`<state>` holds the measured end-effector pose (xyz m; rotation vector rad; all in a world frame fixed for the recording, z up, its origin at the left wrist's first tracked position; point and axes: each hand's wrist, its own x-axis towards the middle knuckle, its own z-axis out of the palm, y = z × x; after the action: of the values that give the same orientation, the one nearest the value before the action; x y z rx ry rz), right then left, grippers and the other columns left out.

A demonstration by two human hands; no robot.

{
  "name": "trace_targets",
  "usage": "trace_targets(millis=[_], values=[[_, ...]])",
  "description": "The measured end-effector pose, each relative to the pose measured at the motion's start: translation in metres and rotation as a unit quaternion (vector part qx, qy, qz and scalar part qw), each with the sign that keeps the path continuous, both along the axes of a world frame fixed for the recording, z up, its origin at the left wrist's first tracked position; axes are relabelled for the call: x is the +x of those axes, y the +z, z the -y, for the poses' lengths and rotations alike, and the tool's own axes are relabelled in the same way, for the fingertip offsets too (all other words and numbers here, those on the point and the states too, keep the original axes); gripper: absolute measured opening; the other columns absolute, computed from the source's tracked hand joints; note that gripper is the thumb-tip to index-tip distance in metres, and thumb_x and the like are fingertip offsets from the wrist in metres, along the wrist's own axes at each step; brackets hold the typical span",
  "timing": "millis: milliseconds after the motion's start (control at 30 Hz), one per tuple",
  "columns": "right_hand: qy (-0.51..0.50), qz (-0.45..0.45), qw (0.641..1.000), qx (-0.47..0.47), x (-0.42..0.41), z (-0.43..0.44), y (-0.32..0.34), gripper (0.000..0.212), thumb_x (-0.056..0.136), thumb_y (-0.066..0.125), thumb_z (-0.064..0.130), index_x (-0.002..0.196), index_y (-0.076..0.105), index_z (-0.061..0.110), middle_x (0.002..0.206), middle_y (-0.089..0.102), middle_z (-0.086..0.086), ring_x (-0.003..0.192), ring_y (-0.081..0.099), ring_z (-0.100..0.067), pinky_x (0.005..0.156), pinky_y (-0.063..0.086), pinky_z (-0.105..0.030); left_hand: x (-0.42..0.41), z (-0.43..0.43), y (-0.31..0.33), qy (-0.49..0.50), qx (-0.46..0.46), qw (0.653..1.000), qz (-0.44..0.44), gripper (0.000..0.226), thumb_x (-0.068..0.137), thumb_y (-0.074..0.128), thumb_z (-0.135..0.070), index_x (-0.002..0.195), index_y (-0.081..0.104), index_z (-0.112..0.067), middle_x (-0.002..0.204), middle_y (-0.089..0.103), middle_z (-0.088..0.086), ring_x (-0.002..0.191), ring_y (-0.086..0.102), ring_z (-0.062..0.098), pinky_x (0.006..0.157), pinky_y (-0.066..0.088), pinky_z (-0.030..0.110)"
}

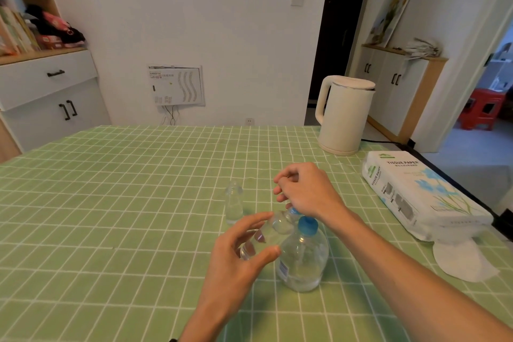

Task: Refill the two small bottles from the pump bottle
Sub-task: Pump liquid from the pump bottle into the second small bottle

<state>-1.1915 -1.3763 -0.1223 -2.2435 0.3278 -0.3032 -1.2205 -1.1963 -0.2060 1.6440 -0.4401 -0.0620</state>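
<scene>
Clear small bottle held tipped by left hand at pump bottle | right hand curled over pump, grip unclear | other small bottle waits on desk | filling first; next, press gently

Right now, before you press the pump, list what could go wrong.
The small bottle lies tilted in the left hand; if its mouth misses the blue pump nozzle, liquid may hit the green tablecloth. The other small bottle stands close to that hand and could be knocked over.
</scene>
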Motion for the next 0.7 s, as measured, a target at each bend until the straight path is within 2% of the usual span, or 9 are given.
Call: trace_targets(millis=[67,200,267,467,600,700], values=[[-0.008,0.008,1.000,0.016,0.000,0.001,-0.003,0.023,0.102,0.057,0.016,0.090,0.075,0.020,0.079,0.080,0.002,0.068,0.077,-0.006,0.071,0.067,-0.034,0.000,0.000,-0.001,0.003,0.004,1.000,0.001,0.057,0.076,0.090,-0.018,0.120,0.075,-0.050,0.122,0.079,-0.011,0.116,0.074,0.017,0.106,0.057,0.051],[-0.005,-0.011,1.000,0.015,-0.002,0.001,-0.008,0.026,0.103,0.056,0.014,0.085,0.073,0.021,0.081,0.080,0.001,0.070,0.077,-0.008,0.062,0.059,-0.024,0.001,0.002,-0.003,0.010,0.008,1.000,0.001,0.055,0.071,0.088,-0.026,0.118,0.075,-0.052,0.121,0.079,-0.012,0.113,0.075,0.016,0.104,0.058,0.050],[-0.004,-0.015,1.000,0.010,-0.003,0.001,-0.009,0.024,0.103,0.057,0.014,0.086,0.074,0.019,0.082,0.080,0.000,0.071,0.077,-0.009,0.061,0.058,-0.023,0.000,0.002,-0.004,0.011,0.005,1.000,0.000,0.054,0.071,0.088,-0.028,0.119,0.075,-0.051,0.122,0.079,-0.011,0.113,0.074,0.016,0.105,0.058,0.050],[-0.006,-0.019,1.000,-0.003,-0.003,0.000,-0.006,0.022,0.104,0.057,0.016,0.090,0.075,0.019,0.083,0.079,0.002,0.071,0.077,-0.009,0.068,0.063,-0.028,-0.002,0.000,-0.003,0.008,0.013,1.000,-0.006,0.057,0.077,0.092,-0.015,0.119,0.075,-0.050,0.123,0.079,-0.012,0.115,0.074,0.013,0.106,0.057,0.050],[0.008,-0.033,0.999,-0.041,-0.001,-0.001,0.002,0.021,0.102,0.058,0.021,0.091,0.075,0.019,0.083,0.080,0.003,0.077,0.079,-0.016,0.081,0.065,-0.042,-0.003,0.000,0.002,0.008,0.011,1.000,-0.009,0.054,0.073,0.088,-0.027,0.119,0.075,-0.051,0.123,0.078,-0.011,0.113,0.075,0.013,0.104,0.058,0.050],[0.008,-0.032,0.998,-0.055,0.000,-0.001,0.003,0.021,0.101,0.058,0.020,0.090,0.075,0.019,0.082,0.081,0.001,0.078,0.079,-0.020,0.079,0.065,-0.044,-0.002,0.000,0.003,0.006,0.006,1.000,-0.006,0.055,0.071,0.087,-0.027,0.119,0.075,-0.051,0.123,0.079,-0.011,0.113,0.075,0.015,0.104,0.058,0.051]])
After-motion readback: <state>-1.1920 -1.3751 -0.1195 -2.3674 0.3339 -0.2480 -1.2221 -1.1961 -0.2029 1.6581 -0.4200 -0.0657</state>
